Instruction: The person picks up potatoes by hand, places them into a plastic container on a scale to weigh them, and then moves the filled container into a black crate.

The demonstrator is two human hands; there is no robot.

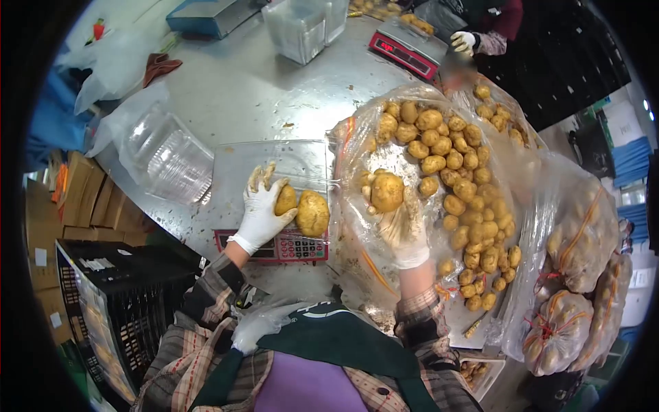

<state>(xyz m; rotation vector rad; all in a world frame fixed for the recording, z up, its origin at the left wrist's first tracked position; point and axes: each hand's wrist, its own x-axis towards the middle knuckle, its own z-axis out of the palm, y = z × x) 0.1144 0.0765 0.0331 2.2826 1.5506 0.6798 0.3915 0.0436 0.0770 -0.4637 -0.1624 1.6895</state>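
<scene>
The left hand (257, 216), in a white glove, is over the plate of the scale (237, 161). Its fingers are partly spread, and the thumb and forefinger are on two sides of a small potato (285, 200); I cannot tell whether it grips this potato or only touches it. A large potato (312, 214) lies just beside, at the right edge of the same scale.

The right hand (406, 233), also gloved, is to the right of the scale, over an open clear bag (353, 154). It is closed around another potato (387, 191), with the fingers bent about it. Many loose potatoes (470, 189) lie in this bag, farther to the right of the scale.

To the left of the scale there are clear tubs (168, 158), nested together on the metal table (288, 93). Beyond the scale, on the far right, stands a second scale (410, 48), with another person's gloved hand (465, 42) near it. A black crate (110, 264) is at the near left of the scale. Tied bags (559, 323) are well apart from the scale, to its right.
</scene>
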